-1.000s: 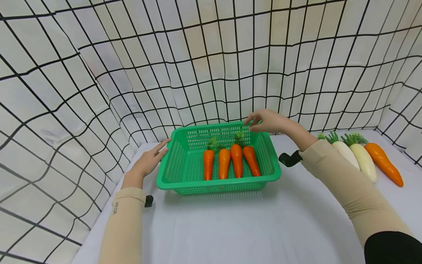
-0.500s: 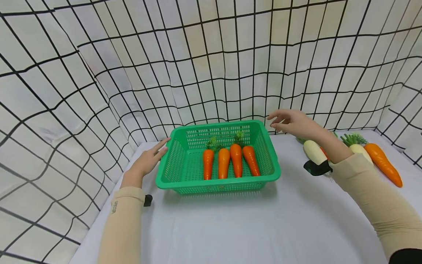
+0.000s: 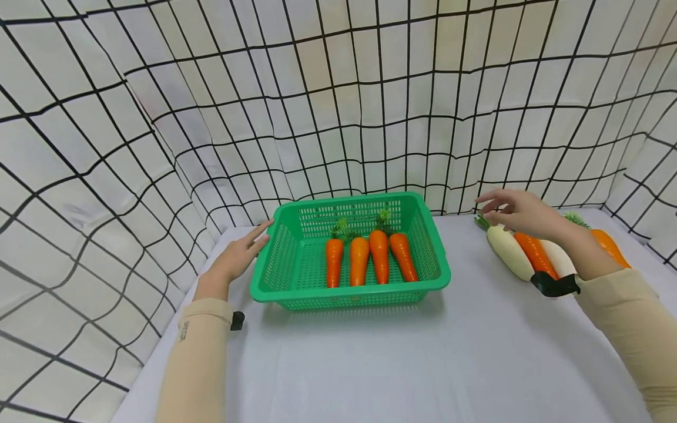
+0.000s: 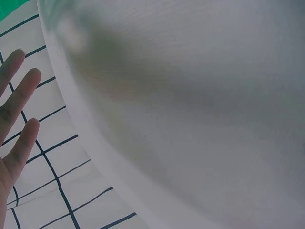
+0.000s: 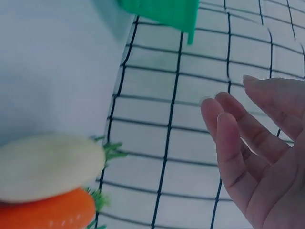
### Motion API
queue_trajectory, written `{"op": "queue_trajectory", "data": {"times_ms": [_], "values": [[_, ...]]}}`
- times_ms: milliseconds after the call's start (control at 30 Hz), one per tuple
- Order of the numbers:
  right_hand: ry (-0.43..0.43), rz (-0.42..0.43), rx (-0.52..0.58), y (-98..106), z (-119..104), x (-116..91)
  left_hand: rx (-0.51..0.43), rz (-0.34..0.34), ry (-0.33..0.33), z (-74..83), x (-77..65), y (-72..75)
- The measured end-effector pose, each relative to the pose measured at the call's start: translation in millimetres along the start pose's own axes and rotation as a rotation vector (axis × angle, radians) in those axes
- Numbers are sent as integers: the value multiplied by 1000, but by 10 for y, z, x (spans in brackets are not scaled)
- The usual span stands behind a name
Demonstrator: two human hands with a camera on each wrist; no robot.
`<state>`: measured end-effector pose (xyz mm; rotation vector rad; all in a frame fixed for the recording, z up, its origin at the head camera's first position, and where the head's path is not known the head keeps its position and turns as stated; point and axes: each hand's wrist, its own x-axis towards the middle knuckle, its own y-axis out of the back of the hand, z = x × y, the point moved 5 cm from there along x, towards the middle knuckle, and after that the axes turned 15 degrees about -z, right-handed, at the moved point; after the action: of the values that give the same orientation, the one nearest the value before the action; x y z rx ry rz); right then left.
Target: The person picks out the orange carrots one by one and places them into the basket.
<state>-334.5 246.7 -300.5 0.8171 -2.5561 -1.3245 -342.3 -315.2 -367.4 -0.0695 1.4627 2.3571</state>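
Observation:
A green plastic basket (image 3: 349, 296) stands in the middle of the table with several orange carrots (image 3: 379, 257) lying side by side in it, their leafy tops toward the back. My left hand (image 3: 239, 254) rests with straight fingers at the basket's left rim. To the right of the basket, my right hand (image 3: 520, 211) hovers with loosely bent fingers over the leafy end of a pale white radish (image 3: 509, 251); nothing is between its fingers. In the right wrist view, this radish (image 5: 52, 167) lies against an orange carrot (image 5: 52, 212), apart from the hand.
Beside the pale radish lie a carrot (image 3: 535, 252), a white radish (image 3: 557, 258) and, farther right, another carrot (image 3: 609, 247), partly behind my right forearm. A white cloth wall with a black grid (image 3: 338, 106) rises behind and beside the white table (image 3: 349, 364).
My right hand has moved from over the basket's back right corner rightward to above the vegetables on the table. My left hand and the basket have stayed almost still.

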Motion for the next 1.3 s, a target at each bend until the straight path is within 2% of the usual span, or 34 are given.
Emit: {"op": "queue_trajectory", "data": {"times_ms": [300, 667, 833, 1100, 1300], "values": [[-96, 29, -54, 19, 423, -259, 1, 7, -8, 8, -17, -9], [-178, 56, -62, -8, 776, -411, -15, 8, -12, -1, -3, -20], [-208, 61, -52, -61, 881, -444, -5, 6, -10, 0, -2, -7], [-307, 45, -40, -154, 976, -465, 15, 14, -24, 22, -8, 3], [-327, 23, -46, -208, 979, -446, 14, 10, -26, 14, -7, 0]]}}
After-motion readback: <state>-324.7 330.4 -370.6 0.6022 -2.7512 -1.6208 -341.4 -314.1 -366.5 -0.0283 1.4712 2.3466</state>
